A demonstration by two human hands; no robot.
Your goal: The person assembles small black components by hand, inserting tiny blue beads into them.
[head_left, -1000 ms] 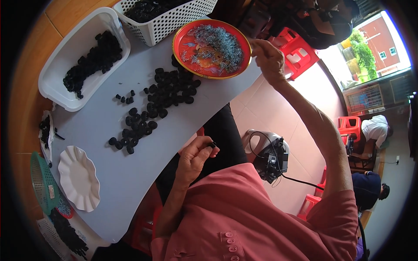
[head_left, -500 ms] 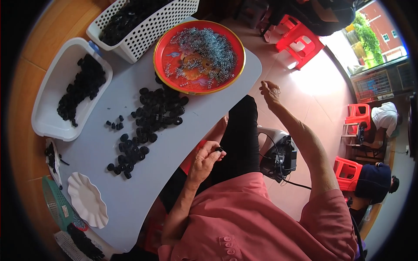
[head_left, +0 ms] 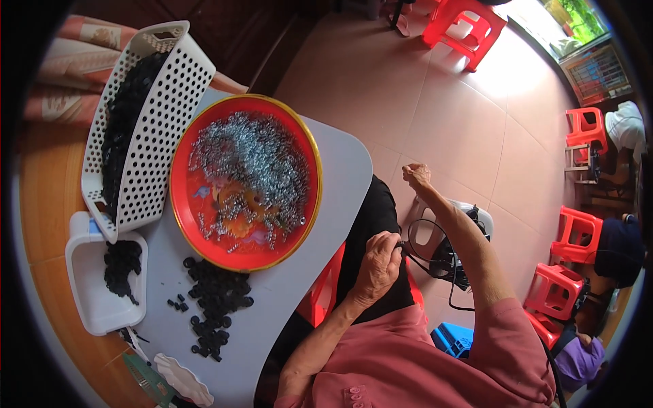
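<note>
My left hand (head_left: 378, 269) is over my lap, its fingers closed around a small black round part (head_left: 399, 244) that shows only at its edge. My right hand (head_left: 417, 176) is out beyond it, above the floor, with the fingers curled together; anything in them is too small or hidden to make out. Left of my hands, a red round tray (head_left: 182, 207) with a gold rim holds a heap of small silvery springs (head_left: 262, 156). Below the tray, a pile of small black round parts (head_left: 216, 299) lies on the pale table (head_left: 286, 306).
A white perforated basket (head_left: 160, 136) of black parts stands at the far left. Beside it is a white tub (head_left: 88, 292) with more. A wavy white dish (head_left: 183, 381) lies near the table edge. A stool with cables (head_left: 445, 255) stands on my right; people sit beyond.
The view has swung, so the tray and basket appear lower and further left. My left hand has turned to show its back, and my two hands are closer together.
</note>
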